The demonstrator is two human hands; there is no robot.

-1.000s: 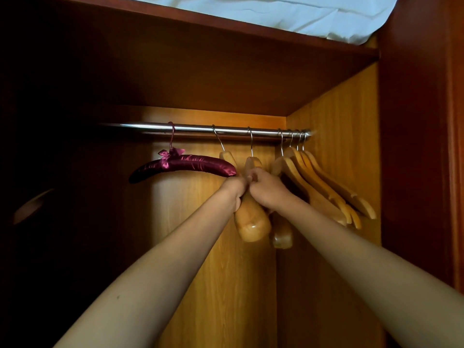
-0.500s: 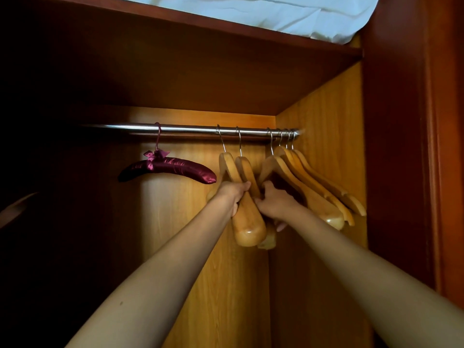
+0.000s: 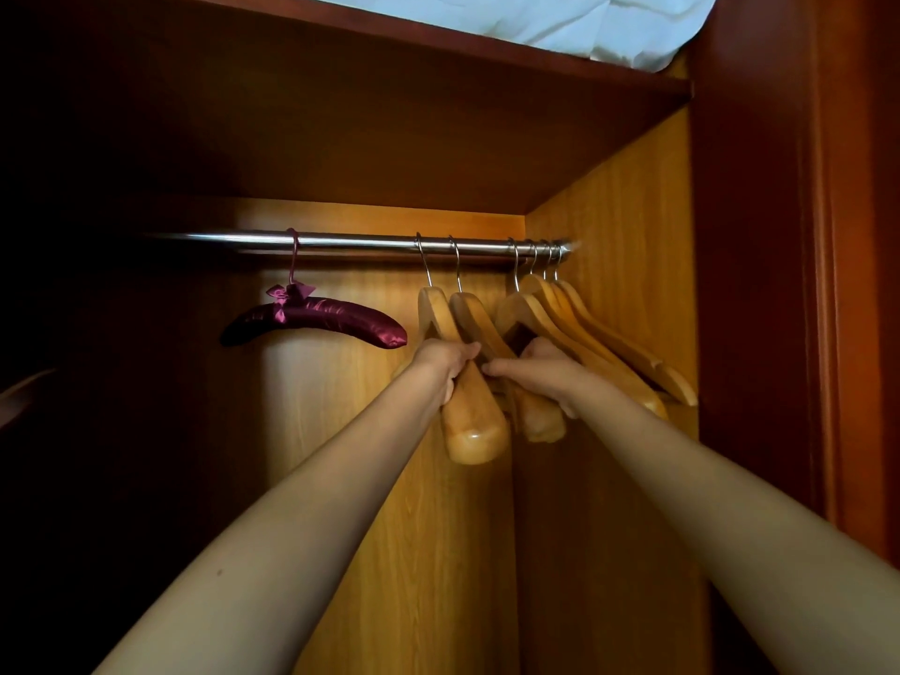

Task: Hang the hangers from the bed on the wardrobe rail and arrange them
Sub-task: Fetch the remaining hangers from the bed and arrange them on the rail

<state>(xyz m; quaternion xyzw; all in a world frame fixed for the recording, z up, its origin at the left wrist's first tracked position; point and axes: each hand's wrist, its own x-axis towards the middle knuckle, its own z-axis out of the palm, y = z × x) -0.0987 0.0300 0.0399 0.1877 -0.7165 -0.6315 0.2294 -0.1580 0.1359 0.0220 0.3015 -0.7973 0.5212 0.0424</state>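
A steel wardrobe rail [image 3: 360, 244] runs across the wardrobe. A maroon satin padded hanger [image 3: 316, 323] hangs alone at its left. Two wooden hangers hang mid-rail: my left hand [image 3: 445, 362] grips the near arm of the left wooden hanger [image 3: 470, 421], and my right hand [image 3: 540, 370] holds the second wooden hanger [image 3: 475, 319] beside it. Several more wooden hangers [image 3: 609, 348] hang bunched at the rail's right end, against the side wall.
A wooden shelf [image 3: 438, 56] spans above the rail, with white bedding [image 3: 560, 21] on it. The wardrobe's right side wall [image 3: 618, 226] is close to the bunched hangers. The left part of the wardrobe is dark.
The two mid-rail hangers have shifted right along the rail, away from the maroon hanger and nearer the bunch. Both hands stayed on them and moved slightly apart.
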